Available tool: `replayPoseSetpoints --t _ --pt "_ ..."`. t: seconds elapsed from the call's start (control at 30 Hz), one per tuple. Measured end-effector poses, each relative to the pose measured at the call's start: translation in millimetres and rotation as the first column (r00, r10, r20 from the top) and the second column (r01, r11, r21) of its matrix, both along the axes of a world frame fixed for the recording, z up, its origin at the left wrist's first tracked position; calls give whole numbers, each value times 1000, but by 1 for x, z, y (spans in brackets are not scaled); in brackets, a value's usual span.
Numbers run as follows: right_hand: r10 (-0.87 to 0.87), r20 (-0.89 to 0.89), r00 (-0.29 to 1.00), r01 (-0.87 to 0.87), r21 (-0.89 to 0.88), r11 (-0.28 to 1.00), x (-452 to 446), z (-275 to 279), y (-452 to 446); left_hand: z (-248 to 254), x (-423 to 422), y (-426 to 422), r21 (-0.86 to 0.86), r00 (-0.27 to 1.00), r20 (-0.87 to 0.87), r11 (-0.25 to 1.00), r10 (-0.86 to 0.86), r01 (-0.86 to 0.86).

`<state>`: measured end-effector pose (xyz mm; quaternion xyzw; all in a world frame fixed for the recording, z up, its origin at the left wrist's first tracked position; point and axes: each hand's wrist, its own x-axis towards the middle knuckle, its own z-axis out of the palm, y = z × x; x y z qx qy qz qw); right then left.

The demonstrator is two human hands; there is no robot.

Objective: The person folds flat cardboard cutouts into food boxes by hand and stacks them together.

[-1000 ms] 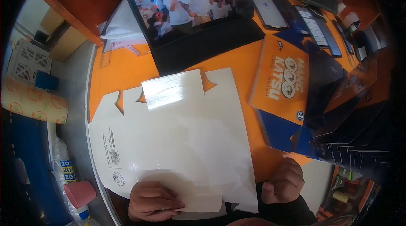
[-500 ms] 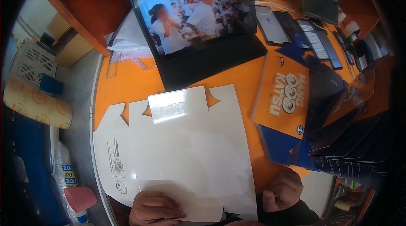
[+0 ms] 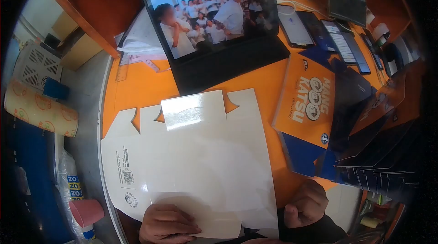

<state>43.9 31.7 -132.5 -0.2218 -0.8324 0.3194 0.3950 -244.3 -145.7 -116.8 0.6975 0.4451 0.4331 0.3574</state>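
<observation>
Through the head camera I look down on an orange table (image 3: 255,77) with a white cut card sheet (image 3: 205,162) lying flat at its near side, right in front of the person. My left hand (image 3: 169,225) rests on the sheet's near edge, fingers bent and lying over a folded flap (image 3: 219,223) there; the thumb is out of sight, so I cannot tell whether it pinches the card or only presses on it. My right hand (image 3: 306,204) is curled into a loose fist just beside the sheet's right edge, and I see nothing in it. At the far edge of the sheet a glossy flap (image 3: 194,110) is folded over, with curved notches on either side. Along the left part I can make out small print, a QR code (image 3: 128,178) and a round logo (image 3: 131,199).

Beyond the sheet, a tablet (image 3: 214,20) leans upright in its black cover (image 3: 232,66), showing people in white shirts. To the right lies an orange and blue printed card (image 3: 303,107) reading "MANG KATSU", beside a dark stack of similar pieces (image 3: 378,153). Phones (image 3: 295,27) sit farther back. Off the table's left side I see a pink cup (image 3: 86,212) and a patterned roll (image 3: 41,107).
</observation>
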Motion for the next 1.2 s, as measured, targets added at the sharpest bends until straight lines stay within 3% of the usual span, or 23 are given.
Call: replayPoseSetpoints --t 0.53,1.2 --pt "-31 -36 999 32 15 999 0 -4 0 5 6 2 -33 998 9 998 58 -57" --pt "5 -67 998 -3 32 999 -1 -6 -1 -5 -3 -4 -4 1000 6 1000 -15 15"
